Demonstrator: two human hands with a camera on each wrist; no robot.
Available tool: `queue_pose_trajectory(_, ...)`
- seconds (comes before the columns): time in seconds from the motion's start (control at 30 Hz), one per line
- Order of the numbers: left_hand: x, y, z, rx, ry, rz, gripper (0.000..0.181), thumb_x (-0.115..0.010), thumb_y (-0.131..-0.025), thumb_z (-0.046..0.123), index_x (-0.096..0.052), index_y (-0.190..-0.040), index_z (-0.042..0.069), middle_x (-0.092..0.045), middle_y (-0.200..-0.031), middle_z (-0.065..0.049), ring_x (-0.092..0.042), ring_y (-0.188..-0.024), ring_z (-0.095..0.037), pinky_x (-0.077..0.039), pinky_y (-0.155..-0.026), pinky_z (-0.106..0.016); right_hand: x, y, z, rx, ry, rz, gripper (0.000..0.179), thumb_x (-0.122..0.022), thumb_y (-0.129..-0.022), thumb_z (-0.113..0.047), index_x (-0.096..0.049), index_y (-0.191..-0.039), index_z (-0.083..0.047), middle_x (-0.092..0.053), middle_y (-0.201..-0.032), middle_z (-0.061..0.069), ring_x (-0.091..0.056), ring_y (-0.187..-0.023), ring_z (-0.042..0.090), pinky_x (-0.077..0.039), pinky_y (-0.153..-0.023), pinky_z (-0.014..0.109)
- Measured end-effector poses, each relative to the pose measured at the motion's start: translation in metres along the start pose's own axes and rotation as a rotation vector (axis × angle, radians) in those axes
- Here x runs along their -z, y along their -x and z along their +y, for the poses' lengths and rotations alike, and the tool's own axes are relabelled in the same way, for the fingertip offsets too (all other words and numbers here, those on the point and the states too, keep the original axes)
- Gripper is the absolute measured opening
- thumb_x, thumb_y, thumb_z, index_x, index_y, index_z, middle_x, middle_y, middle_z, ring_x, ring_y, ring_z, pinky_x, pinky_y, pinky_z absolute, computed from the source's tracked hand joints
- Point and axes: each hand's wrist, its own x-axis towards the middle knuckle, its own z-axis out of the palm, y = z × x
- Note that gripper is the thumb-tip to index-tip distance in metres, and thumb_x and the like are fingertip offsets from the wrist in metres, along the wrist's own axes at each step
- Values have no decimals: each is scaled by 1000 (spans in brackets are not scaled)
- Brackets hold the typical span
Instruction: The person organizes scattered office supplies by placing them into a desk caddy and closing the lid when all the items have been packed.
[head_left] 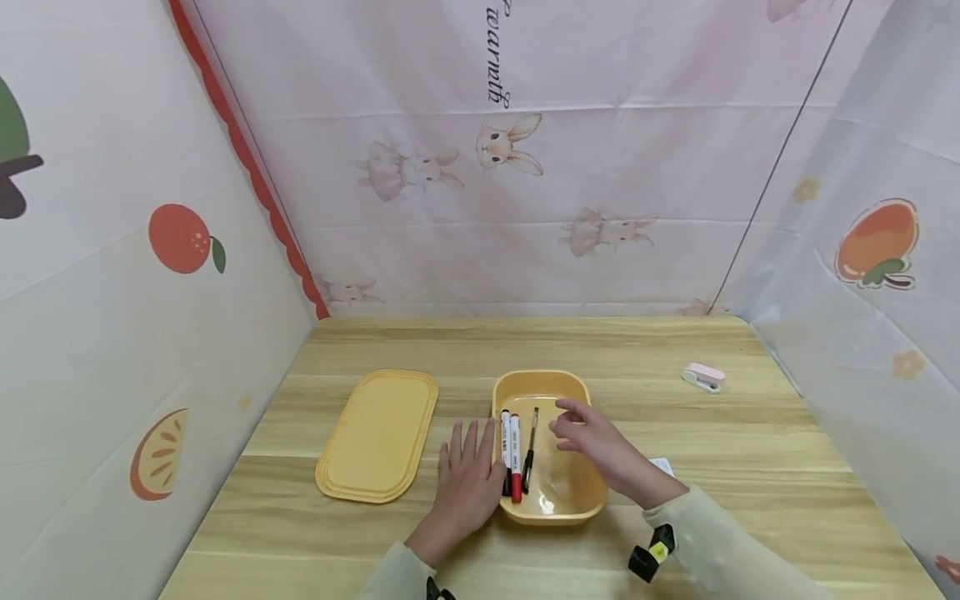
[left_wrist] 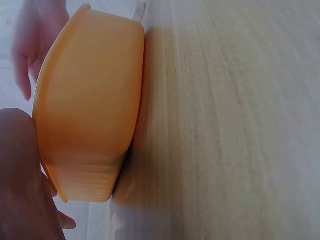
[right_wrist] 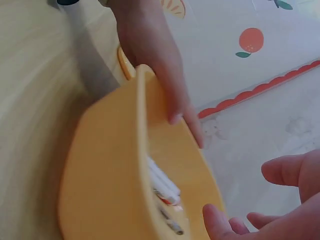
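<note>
A yellow plastic box (head_left: pixel 558 510) stands on the wooden table in front of me. Along its left inner side lie a black-ended marker (head_left: pixel 506 442) and a red-ended marker (head_left: pixel 516 458), next to each other. A black pen (head_left: pixel 529 458) lies just right of them. My left hand (head_left: pixel 471 483) rests on the box's left rim, fingers straight. Over the right part of the box hovers my right hand (head_left: pixel 600 442), fingers loosely bent and apart, with nothing between them. In the right wrist view, its fingers are also bare, above the box opening (right_wrist: pixel 141 115).
To the left lies a flat yellow lid (head_left: pixel 378 437). A pink and white stapler (head_left: pixel 703 377) is at the back right. Partly hidden by my right wrist is a small white item (head_left: pixel 663 466). Printed cloth walls (head_left: pixel 480 275) border the table at the back and sides.
</note>
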Motion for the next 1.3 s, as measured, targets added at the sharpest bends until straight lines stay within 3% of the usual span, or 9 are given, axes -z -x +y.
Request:
queue_pose_trajectory(0.23,1,0,1,-3,15,1,62,-40,-106,38,-22,-163,23,-20,-167,-15,-2,-156,-39,-8,-120,-67,17,0,-13,33,55,27,56,-57,-101,-18,-38,-150,2,-48,-125,16,-62,-116,25,-54,-100,41)
queue_pose_trajectory(0.47,0,1,0,-8,25,12,62,-40,-105,37,-23,-162,22,-21,-167,-15,-3,-156,-40,-8,-119,-68,39,-2,-18,74,79,52,61,-57,-102,-19,-33,-151,6,-46,-129,19,-60,-111,22,-55,-97,37)
queue_pose_trajectory(0.7,-2,1,0,2,9,3,62,-40,-106,37,-21,-163,23,-21,-167,-15,-3,-156,-39,-8,-120,-68,65,-6,-15,71,162,109,61,-55,-103,-23,-32,-154,2,-45,-134,21,-58,-118,31,-51,-103,47)
queue_pose_trajectory(1.0,-1,0,0,7,10,0,62,-39,-105,38,-21,-163,23,-20,-168,-15,-2,-156,-38,-7,-120,-67,95,-10,1,18,220,158,71,-55,-104,-34,-25,-157,1,-40,-141,24,-54,-125,38,-50,-105,48)
queue_pose_trajectory(1.3,-3,0,0,20,10,-9,62,-38,-106,40,-19,-163,25,-18,-168,-13,-1,-157,-37,-6,-121,-66,139,-17,20,11,291,233,72,-51,-105,-32,-19,-157,6,-33,-147,31,-53,-125,48,-46,-105,54)
